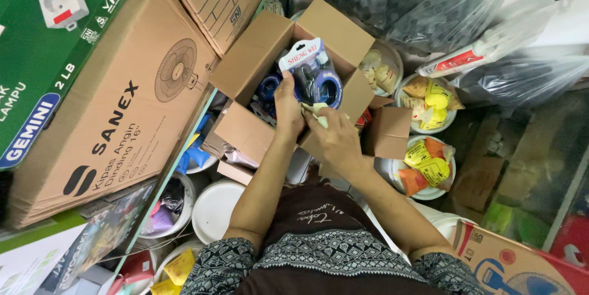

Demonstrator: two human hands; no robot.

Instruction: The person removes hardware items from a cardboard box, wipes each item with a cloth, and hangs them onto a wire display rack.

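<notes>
An open brown cardboard box (254,62) sits in front of me, its flaps folded out. Inside lie blister packs of blue and black round items. My left hand (288,108) holds up one such pack (313,71) by its lower edge, tilted over the box. My right hand (334,138) rests at the box's near right edge, fingers closed on a small pale piece (319,112), close beside the left hand. Deeper contents of the box are hidden by the pack and my hands.
Large fan cartons (116,104) and a green carton (37,43) stack at the left. White tubs (213,209) stand below the box. Bowls of yellow and orange packets (429,163) sit at the right, with plastic bags (429,0) behind and a small open carton (388,132).
</notes>
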